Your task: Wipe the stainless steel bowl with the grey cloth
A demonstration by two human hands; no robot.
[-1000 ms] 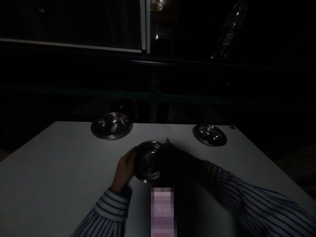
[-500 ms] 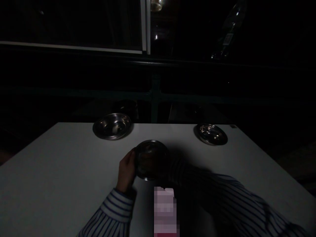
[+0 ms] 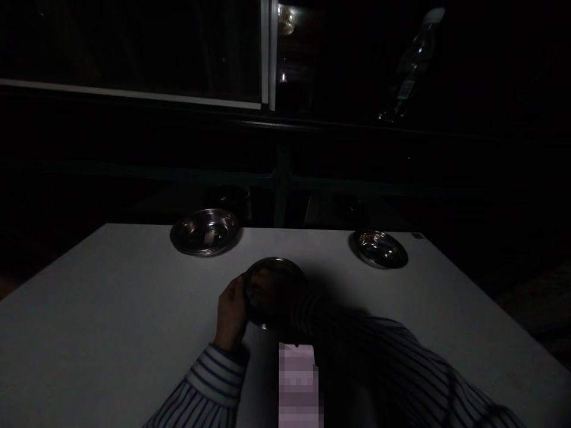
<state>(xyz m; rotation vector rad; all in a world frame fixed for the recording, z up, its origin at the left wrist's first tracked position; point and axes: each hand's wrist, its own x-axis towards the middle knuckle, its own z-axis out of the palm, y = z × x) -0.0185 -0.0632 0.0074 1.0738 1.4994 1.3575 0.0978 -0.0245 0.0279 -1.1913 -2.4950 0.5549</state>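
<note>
While the left hand (image 3: 231, 315) has its fingers clamped on the left side of a metal bowl (image 3: 266, 325) mid-desk (image 3: 134, 321), the right hand (image 3: 270, 288) is down inside it, honestly too dark to tell what those fingers are doing. Far-left bowl (image 3: 205, 229) and far-right bowl (image 3: 381, 249) sit near the back edge.

Dim room, most likely indoors, perhaps a kitchen or eating area; too dark to tell whether it is a home or a canteen. The tableware suggests it: on a plain white table (image 3: 134, 333) filling the lower half, stainless-steel bowls sit at nine o'clock (image 3: 205, 233) and four o'clock (image 3: 381, 249), with a middle bowl (image 3: 263, 318) at six. A clear plastic bottle (image 3: 411, 68) with a pale cap stands at one o'clock; a pale-framed panel (image 3: 129, 50), possibly a window, spans ten to twelve.
</note>
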